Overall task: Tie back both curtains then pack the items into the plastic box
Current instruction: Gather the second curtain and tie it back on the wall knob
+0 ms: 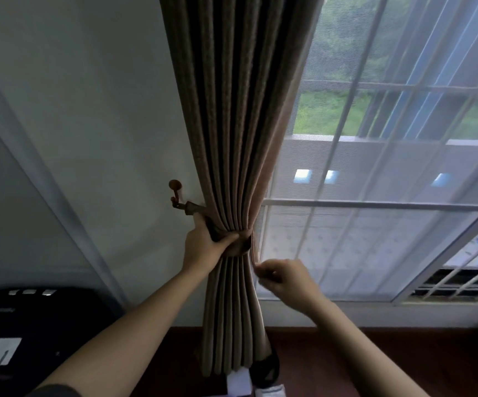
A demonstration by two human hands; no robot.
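Note:
A brown pleated curtain (232,138) hangs beside the window, gathered into a narrow waist. A brown tieback band (246,242) wraps that waist and runs left to a round wall hook (175,186). My left hand (203,242) grips the band and the bunched curtain at the waist. Just below and to the right, my right hand (283,277) pinches the curtain's right edge together with the sheer white curtain (375,224); its fingers are blurred.
A dark device (31,325) with a white label sits at the lower left. A reddish-brown surface (375,362) lies below the window sill. White and black items (249,379) rest at the curtain's foot. The window has bars outside.

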